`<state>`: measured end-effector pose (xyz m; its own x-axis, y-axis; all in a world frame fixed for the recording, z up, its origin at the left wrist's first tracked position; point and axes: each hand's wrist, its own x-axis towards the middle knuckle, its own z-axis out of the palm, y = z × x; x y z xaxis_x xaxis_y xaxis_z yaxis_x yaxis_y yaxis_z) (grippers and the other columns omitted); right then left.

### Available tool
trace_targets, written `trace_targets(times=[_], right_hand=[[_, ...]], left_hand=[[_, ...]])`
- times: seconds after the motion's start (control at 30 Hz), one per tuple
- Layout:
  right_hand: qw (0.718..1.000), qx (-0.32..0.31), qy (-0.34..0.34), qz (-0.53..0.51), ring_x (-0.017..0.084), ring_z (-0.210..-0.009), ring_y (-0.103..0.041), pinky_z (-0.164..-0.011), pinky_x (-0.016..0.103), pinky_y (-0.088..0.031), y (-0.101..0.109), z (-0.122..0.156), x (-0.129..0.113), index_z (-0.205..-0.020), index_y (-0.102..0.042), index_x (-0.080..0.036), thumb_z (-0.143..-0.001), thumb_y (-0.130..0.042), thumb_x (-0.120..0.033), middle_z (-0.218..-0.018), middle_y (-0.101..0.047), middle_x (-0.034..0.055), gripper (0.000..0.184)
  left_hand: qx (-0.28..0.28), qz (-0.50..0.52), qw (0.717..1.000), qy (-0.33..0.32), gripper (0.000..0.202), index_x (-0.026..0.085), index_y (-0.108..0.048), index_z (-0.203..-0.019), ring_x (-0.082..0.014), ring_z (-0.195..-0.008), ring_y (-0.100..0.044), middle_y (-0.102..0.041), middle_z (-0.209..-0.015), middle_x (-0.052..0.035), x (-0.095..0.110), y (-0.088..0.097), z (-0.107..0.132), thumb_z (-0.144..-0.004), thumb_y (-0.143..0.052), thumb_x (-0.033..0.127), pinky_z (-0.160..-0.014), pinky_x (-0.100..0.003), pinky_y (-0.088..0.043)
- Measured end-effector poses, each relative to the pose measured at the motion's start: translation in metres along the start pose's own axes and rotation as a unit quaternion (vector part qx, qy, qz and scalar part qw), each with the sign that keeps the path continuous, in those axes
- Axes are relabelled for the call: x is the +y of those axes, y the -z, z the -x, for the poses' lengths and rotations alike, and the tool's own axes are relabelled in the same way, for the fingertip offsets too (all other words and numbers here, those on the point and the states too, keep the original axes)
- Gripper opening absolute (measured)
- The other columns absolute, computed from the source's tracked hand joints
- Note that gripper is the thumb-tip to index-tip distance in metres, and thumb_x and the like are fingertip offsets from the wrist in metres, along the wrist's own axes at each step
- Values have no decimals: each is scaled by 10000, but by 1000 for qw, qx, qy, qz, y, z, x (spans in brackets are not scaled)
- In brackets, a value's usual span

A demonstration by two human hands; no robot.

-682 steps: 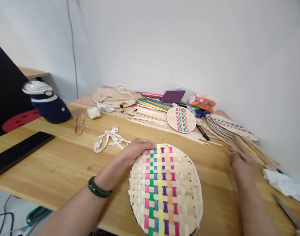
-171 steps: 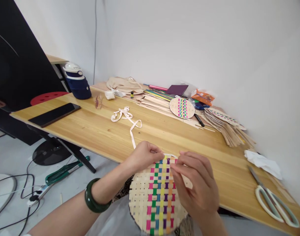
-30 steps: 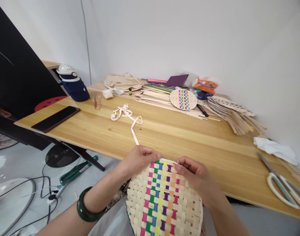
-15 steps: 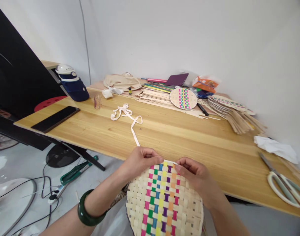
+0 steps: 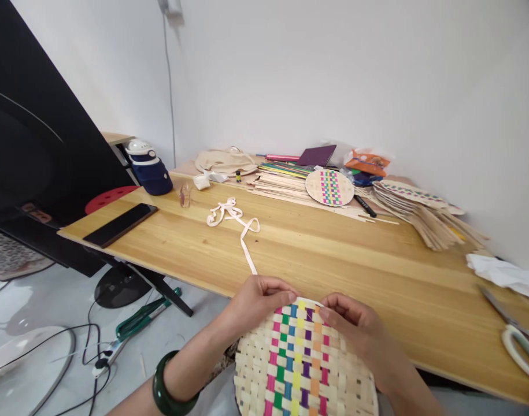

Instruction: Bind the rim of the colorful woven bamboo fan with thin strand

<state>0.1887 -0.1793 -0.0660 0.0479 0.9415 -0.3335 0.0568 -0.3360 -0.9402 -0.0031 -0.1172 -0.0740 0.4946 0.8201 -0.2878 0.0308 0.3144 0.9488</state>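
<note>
A round woven mat (image 5: 290, 358) with pink, green, blue, yellow, purple and orange strips is tilted up at the table's front edge. My left hand (image 5: 266, 300) pinches its top rim, with a thin white ribbon (image 5: 249, 254) running from under the fingers back onto the table. Close beside it, my right hand (image 5: 348, 320) pinches the rim too, thumb on the near face. Pale ribbon edging shows along the rim between both hands. The ribbon's loose end lies in loops on the wood. My fingertips hide part of the rim.
On the wooden table (image 5: 195, 254) lie a phone (image 5: 121, 225), a blue-and-white bottle (image 5: 149, 167), a finished-looking woven disc (image 5: 329, 187), wooden strips (image 5: 279, 186), a stack of woven fans (image 5: 424, 211) and scissors (image 5: 518, 332) at right. Cables (image 5: 93, 341) and a power strip trail on the floor.
The camera view has shifted, so everything sits slightly lower and further right. Both hands keep their pinch on the mat's rim with little visible movement against it.
</note>
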Motion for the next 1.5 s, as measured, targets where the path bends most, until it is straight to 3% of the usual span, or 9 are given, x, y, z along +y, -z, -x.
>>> trace_targets(times=[0.37,0.57,0.97,1.5], right_hand=[[999,-7,-8,-32,104,-589,-423,-545,226,-328,-3,4,-4,-668,-599,-175,-666,-745,-500,-634,-516,-23,356],[1000,-5,-1,-25,94,-573,-406,-543,220,-320,-4,5,-8,-668,-588,-174,-668,-739,-493,-613,-490,-40,353],[999,-41,8,9,95,-614,-420,-553,210,-333,2,2,-2,-717,-596,-170,-735,-698,-468,-661,-498,-33,316],[999,-34,4,5,99,-606,-472,-543,200,-380,0,3,-4,-745,-613,-174,-738,-697,-462,-666,-546,-21,299]], left_hand=[[-17,24,998,50,318,129,-745,-794,-147,-710,-605,-720,-816,-61,8,2,6,-684,-755,427,-672,-238,-453],[-1,7,999,38,329,121,-685,-686,-105,-585,-524,-646,-661,-23,7,-1,4,-714,-718,448,-562,-212,-398],[-12,-30,999,42,248,138,-730,-776,-101,-608,-559,-694,-717,-27,2,4,4,-729,-722,381,-557,-187,-410],[-29,-22,997,64,275,136,-743,-789,-108,-595,-586,-719,-736,-47,6,4,-1,-693,-742,394,-569,-202,-428]])
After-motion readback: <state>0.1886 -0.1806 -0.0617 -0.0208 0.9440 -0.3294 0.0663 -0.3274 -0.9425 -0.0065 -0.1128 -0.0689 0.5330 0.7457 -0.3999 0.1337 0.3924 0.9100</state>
